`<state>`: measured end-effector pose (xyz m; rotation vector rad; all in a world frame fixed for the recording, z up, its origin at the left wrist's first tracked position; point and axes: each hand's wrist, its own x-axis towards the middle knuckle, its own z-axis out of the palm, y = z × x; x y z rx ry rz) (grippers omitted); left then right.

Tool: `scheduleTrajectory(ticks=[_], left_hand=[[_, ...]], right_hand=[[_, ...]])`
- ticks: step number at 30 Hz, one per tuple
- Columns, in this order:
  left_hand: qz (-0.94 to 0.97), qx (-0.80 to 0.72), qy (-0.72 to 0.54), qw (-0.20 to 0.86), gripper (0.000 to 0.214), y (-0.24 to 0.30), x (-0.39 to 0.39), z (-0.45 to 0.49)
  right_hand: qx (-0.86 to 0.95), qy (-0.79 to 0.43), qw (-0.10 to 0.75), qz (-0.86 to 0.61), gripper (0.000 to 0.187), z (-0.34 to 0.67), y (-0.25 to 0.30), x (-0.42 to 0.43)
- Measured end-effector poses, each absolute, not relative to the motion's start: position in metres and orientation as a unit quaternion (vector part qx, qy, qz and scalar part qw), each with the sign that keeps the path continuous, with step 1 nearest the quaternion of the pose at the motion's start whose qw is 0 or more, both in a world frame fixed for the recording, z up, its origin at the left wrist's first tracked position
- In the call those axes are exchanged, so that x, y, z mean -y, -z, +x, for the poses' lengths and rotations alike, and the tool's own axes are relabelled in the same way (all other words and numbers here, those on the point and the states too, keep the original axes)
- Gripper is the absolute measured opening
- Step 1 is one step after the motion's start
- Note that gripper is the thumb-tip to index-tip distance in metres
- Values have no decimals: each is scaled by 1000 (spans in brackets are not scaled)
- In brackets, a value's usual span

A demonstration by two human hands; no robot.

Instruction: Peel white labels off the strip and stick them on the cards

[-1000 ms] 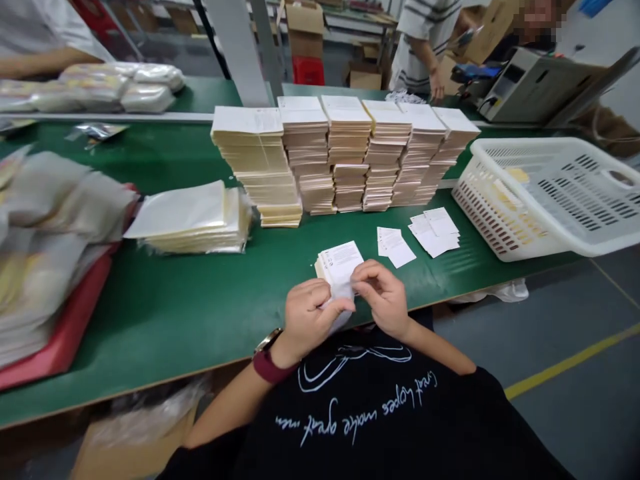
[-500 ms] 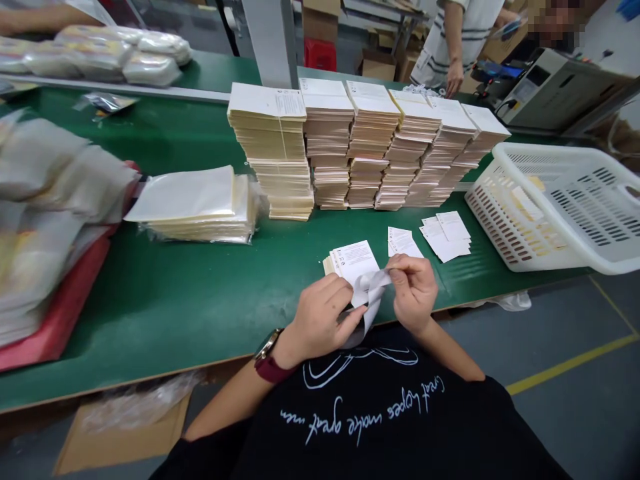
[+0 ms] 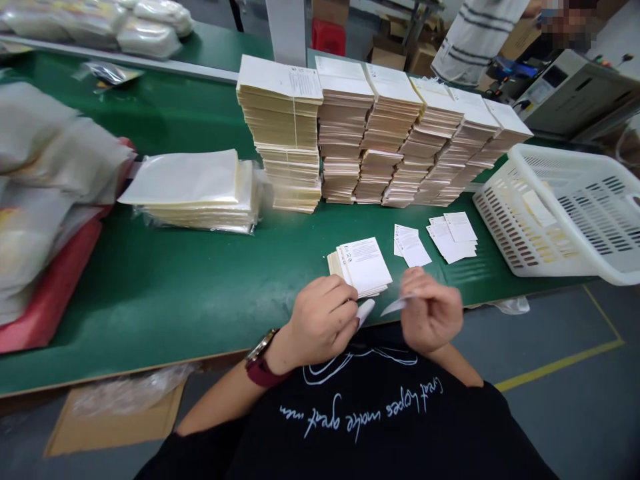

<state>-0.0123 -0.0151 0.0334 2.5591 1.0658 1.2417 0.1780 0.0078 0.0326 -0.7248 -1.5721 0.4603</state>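
My left hand (image 3: 323,320) is closed at the near edge of the green table (image 3: 190,293), pinching a small white paper piece (image 3: 365,311). My right hand (image 3: 433,310) is closed too, holding a thin white slip (image 3: 397,305) between its fingertips. The two pieces are apart, a small gap between them. Just beyond my hands lies a small stack of printed white cards (image 3: 363,267). Further right lie loose white slips (image 3: 413,245) and a fanned pile of slips (image 3: 454,236).
Tall stacks of cream cards (image 3: 370,133) stand mid-table. A wrapped pack of sheets (image 3: 195,193) lies left, with bags on a red tray (image 3: 47,293) beyond. A white plastic basket (image 3: 575,213) sits right. Another person (image 3: 475,37) stands at the back.
The white paper that both hands held together has come apart into two pieces, one in each hand. My hands have moved apart and lower, off the card stack.
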Motion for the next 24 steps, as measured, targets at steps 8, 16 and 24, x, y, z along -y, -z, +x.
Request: scheduleTrajectory(ticks=[8, 16, 24], left_hand=[[838, -306, -451, 19, 12, -8, 7, -12], [851, -298, -430, 53, 13, -8, 8, -14], [859, -322, -396, 52, 11, -8, 9, -13]], right_hand=[[667, -312, 414, -535, 9, 179, -41, -41], [690, -310, 357, -549, 11, 174, -38, -42], [722, -238, 340, -554, 12, 174, -32, -40]])
